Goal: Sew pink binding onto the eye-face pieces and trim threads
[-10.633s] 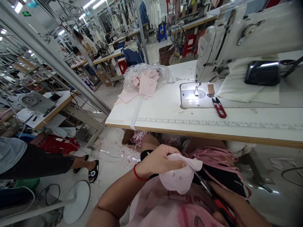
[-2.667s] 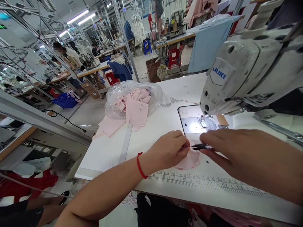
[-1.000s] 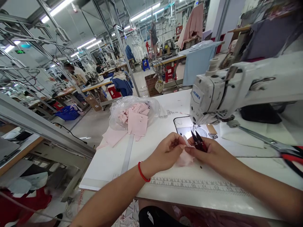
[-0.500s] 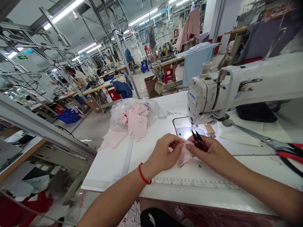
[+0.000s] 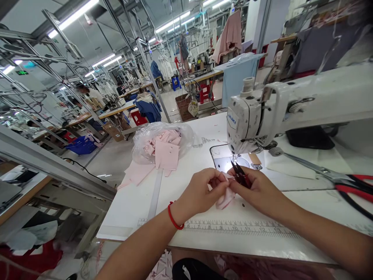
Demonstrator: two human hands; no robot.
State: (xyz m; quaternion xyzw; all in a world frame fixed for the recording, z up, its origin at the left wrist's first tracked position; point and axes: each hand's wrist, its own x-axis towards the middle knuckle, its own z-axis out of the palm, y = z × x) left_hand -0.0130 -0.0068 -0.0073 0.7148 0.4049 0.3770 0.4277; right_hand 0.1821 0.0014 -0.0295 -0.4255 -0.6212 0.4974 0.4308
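Observation:
A small pink fabric piece (image 5: 225, 199) is pinched by my left hand (image 5: 204, 190), thumb against fingers, just in front of the sewing machine's needle area. My right hand (image 5: 252, 184) is closed around dark thread snips (image 5: 240, 177), blades pointing up and away from me. Its thumb and fingertip also meet the fabric's right edge, close to my left fingertips. Part of the cloth is hidden behind my fingers. The white sewing machine (image 5: 244, 120) stands right behind both hands, its lamp lighting the needle plate (image 5: 220, 162).
Pink cut pieces (image 5: 166, 155) lie in and over a clear plastic bag (image 5: 140, 146) at the left. Large scissors (image 5: 326, 173) with red and black handles rest at the right. A printed ruler scale (image 5: 227, 227) runs along the table's front edge. A small dark speck lies near my right hand.
The view has shifted slightly. My fingertips have drawn closer together on the pink fabric, and more of it is bunched between them. The snips remain in my right hand.

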